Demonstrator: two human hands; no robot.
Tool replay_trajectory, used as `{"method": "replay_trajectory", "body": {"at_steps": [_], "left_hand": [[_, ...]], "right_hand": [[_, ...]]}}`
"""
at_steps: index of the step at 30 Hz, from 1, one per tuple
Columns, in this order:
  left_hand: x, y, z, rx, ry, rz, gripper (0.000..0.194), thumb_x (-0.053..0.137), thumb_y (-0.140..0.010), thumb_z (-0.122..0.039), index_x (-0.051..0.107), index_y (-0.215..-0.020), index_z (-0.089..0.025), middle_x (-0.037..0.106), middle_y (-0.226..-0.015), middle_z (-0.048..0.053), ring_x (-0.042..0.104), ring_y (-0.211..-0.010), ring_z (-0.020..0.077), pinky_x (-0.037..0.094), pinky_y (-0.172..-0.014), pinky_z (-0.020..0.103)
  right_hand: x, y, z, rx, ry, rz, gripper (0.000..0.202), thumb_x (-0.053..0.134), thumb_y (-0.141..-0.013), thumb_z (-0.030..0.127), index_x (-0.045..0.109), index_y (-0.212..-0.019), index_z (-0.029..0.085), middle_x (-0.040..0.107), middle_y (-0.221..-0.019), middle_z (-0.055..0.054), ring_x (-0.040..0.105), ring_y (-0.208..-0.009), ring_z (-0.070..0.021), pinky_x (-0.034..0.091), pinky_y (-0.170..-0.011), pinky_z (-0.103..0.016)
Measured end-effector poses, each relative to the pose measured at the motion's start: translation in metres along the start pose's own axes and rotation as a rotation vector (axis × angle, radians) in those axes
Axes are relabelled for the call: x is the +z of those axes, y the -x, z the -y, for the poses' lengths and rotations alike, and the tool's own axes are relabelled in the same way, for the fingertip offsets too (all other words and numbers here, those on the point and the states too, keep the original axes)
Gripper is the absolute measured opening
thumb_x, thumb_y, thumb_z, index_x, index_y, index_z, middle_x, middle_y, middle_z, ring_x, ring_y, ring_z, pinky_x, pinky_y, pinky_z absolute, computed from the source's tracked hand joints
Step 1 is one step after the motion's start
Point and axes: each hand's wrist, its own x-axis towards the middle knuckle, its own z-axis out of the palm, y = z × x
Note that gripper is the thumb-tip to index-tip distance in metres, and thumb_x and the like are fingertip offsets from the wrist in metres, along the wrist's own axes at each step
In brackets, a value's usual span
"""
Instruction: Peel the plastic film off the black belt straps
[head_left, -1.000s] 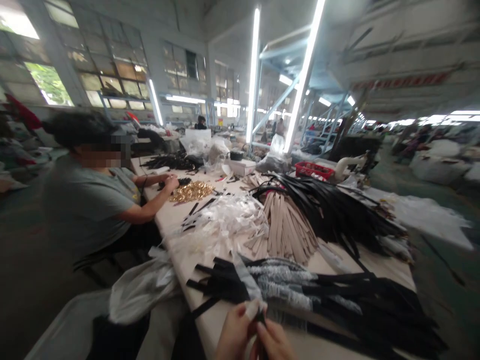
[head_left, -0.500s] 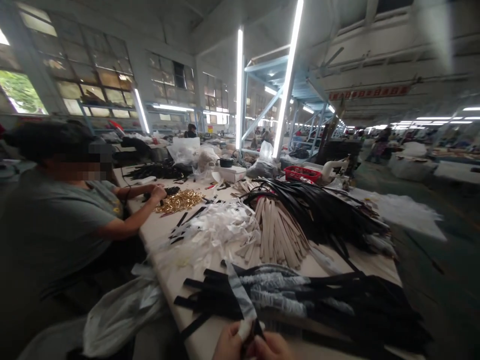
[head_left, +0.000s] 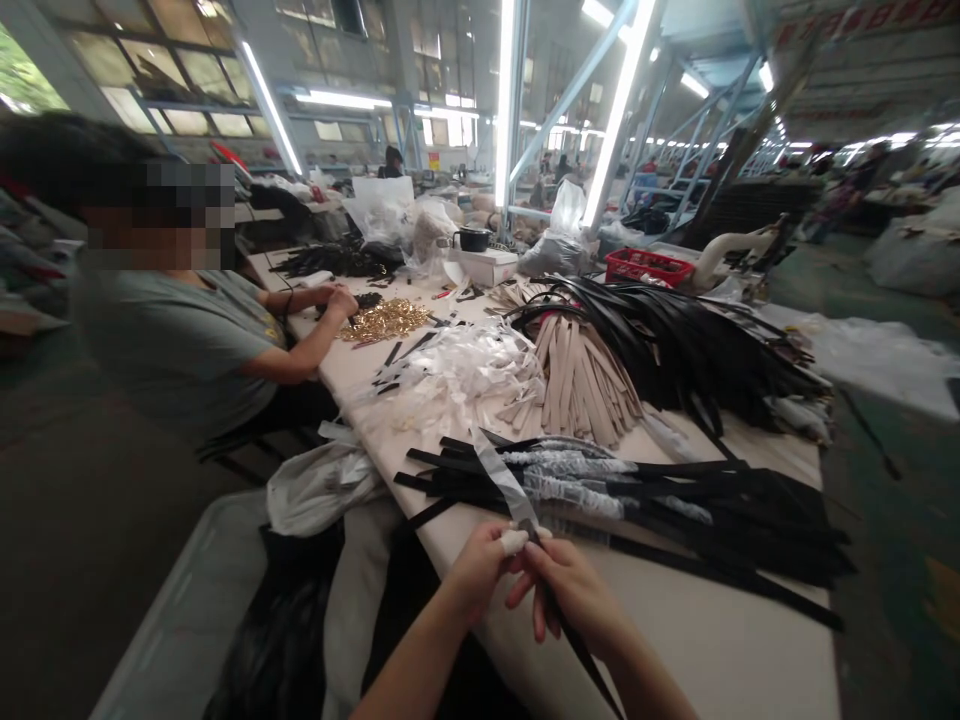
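Near the table's front edge, my left hand [head_left: 480, 568] and my right hand [head_left: 570, 585] meet, fingertips almost touching. White wrapping covers a fingertip of my left hand. Both hands pinch at the end of a black strap [head_left: 581, 655], which trails from my right hand down towards the bottom edge. A translucent plastic strip [head_left: 499, 475] rises from between my fingers and leans up to the left; my left hand closes on its lower end. Just beyond lies a bundle of black straps [head_left: 697, 510], with crinkled clear plastic wrap [head_left: 574, 492] around some of them.
Beige straps [head_left: 585, 380], a black strap pile [head_left: 675, 350] and white plastic scraps [head_left: 480, 360] cover the table's middle. At left, a co-worker [head_left: 187, 330] sits by gold metal pieces [head_left: 390, 318]. A red basket [head_left: 649, 267] stands behind; a plastic bin [head_left: 187, 610] is below left.
The view has tilted down, so the scene sits higher and my forearms now show. My hands still hold the strap and plastic strip together.
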Motion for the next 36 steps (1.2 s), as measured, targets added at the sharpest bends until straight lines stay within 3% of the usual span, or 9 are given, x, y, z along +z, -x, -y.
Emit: {"method": "replay_trajectory", "body": {"at_steps": [4,8,11,13,16,21,27,32,36], "left_hand": [[0.005,0.001,0.005,0.016,0.034,-0.026,0.047,0.067,-0.080,-0.054,0.072,-0.085,-0.008,0.045,-0.053,-0.002,0.038,-0.046,0.0083,0.026,-0.045,0.021],[0.009,-0.001,0.006,0.059,-0.016,-0.092,0.054,0.069,-0.079,-0.059,0.074,-0.091,-0.007,0.052,-0.054,-0.001,0.037,-0.042,0.0068,0.026,-0.043,0.021],[0.008,-0.001,-0.002,0.231,0.034,-0.204,0.046,0.069,-0.082,-0.053,0.076,-0.092,-0.009,0.068,-0.075,0.008,0.057,-0.063,0.0133,0.044,-0.062,0.024],[0.007,-0.001,-0.006,0.306,0.076,-0.279,0.043,0.070,-0.082,-0.051,0.076,-0.091,-0.010,0.072,-0.088,0.011,0.061,-0.076,0.0176,0.048,-0.076,0.029],[0.010,0.000,0.000,0.273,0.067,-0.282,0.043,0.070,-0.081,-0.051,0.077,-0.090,-0.009,0.071,-0.084,0.011,0.061,-0.074,0.0176,0.048,-0.076,0.030],[0.018,0.003,0.019,0.152,0.008,-0.206,0.047,0.073,-0.078,-0.053,0.077,-0.089,-0.008,0.062,-0.061,0.004,0.048,-0.052,0.0114,0.039,-0.053,0.024],[0.013,0.005,0.005,0.307,0.075,-0.350,0.042,0.072,-0.080,-0.050,0.078,-0.093,-0.010,0.071,-0.082,0.009,0.062,-0.077,0.0189,0.049,-0.077,0.030],[0.014,0.006,0.020,0.100,-0.060,-0.217,0.049,0.074,-0.075,-0.055,0.078,-0.090,-0.008,0.059,-0.054,0.001,0.045,-0.046,0.0101,0.037,-0.050,0.024],[0.007,0.005,0.015,0.207,-0.001,-0.333,0.046,0.074,-0.076,-0.054,0.079,-0.090,-0.010,0.071,-0.079,0.009,0.061,-0.071,0.0178,0.047,-0.068,0.028]], "right_hand": [[0.006,-0.001,-0.003,-0.019,0.005,-0.020,0.062,0.053,-0.084,0.072,0.056,-0.094,0.011,0.075,-0.079,-0.014,0.061,-0.035,-0.0113,0.028,-0.029,-0.014],[0.007,-0.002,-0.007,-0.047,0.052,-0.082,0.063,0.052,-0.084,0.073,0.059,-0.094,0.011,0.074,-0.084,-0.014,0.062,-0.038,-0.0125,0.037,-0.032,-0.018],[0.003,0.004,-0.012,-0.068,0.177,-0.135,0.063,0.054,-0.084,0.072,0.061,-0.103,0.012,0.074,-0.085,-0.012,0.066,-0.046,-0.0151,0.046,-0.042,-0.024],[0.001,0.009,-0.016,-0.093,0.263,-0.160,0.060,0.052,-0.086,0.070,0.064,-0.099,0.013,0.073,-0.081,-0.010,0.066,-0.050,-0.0155,0.046,-0.045,-0.025],[0.002,0.013,-0.017,-0.125,0.306,-0.182,0.059,0.045,-0.090,0.069,0.065,-0.096,0.013,0.072,-0.077,-0.009,0.063,-0.049,-0.0149,0.045,-0.046,-0.026],[0.001,0.013,-0.013,-0.168,0.342,-0.221,0.056,0.045,-0.093,0.065,0.066,-0.093,0.013,0.072,-0.078,-0.009,0.063,-0.051,-0.0149,0.045,-0.048,-0.026],[0.002,0.016,-0.019,-0.067,0.313,-0.124,0.058,0.045,-0.090,0.068,0.062,-0.087,0.013,0.072,-0.072,-0.010,0.062,-0.047,-0.0144,0.041,-0.044,-0.023],[0.003,0.016,-0.017,-0.105,0.292,-0.162,0.060,0.045,-0.090,0.068,0.062,-0.097,0.011,0.073,-0.081,-0.012,0.063,-0.047,-0.0134,0.041,-0.042,-0.022],[-0.007,0.029,-0.029,-0.041,0.338,-0.158,0.063,0.048,-0.087,0.072,0.063,-0.092,0.011,0.074,-0.078,-0.012,0.064,-0.047,-0.0131,0.040,-0.042,-0.020]]}}
